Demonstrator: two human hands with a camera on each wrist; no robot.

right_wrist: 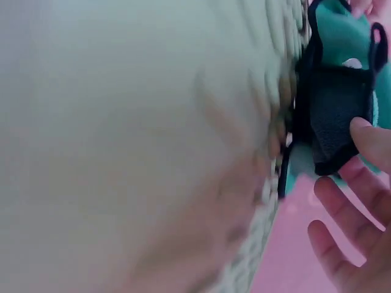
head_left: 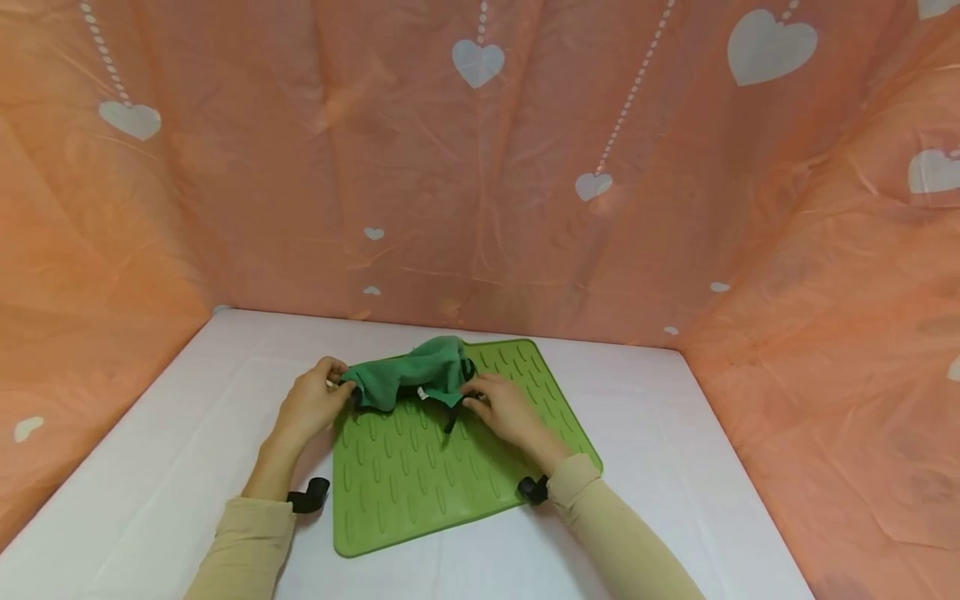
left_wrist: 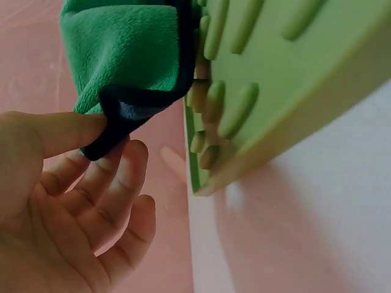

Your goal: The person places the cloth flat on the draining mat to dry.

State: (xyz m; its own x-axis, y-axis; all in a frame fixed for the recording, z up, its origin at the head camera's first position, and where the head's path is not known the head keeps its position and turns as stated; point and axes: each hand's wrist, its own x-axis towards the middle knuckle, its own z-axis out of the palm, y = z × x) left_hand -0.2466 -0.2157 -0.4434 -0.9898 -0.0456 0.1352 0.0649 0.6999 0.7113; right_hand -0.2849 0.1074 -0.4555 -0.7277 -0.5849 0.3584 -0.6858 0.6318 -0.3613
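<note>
A crumpled green fleecy cloth (head_left: pixel 408 372) with dark edging lies bunched over the far part of a green ridged mat (head_left: pixel 438 479). My left hand (head_left: pixel 311 404) pinches its left corner; in the left wrist view the thumb and fingers (left_wrist: pixel 64 131) grip the dark-bound corner, and the other fingers curl loosely below. On the cloth's right side, my right hand (head_left: pixel 510 408) pinches an edge between thumb and fingers. Seen from the right wrist, that part is a dark panel (right_wrist: pixel 339 110) with a dark loop (right_wrist: pixel 379 46) and a small white tag (right_wrist: pixel 352 63) close by.
Under the mat is a white-covered table (head_left: pixel 660 467). Orange curtains (head_left: pixel 480 192) with pale hearts enclose the back and both sides. Black wrist cameras (head_left: pixel 309 497) sit by each beige sleeve (head_left: pixel 622 525), the right one over the mat's near edge.
</note>
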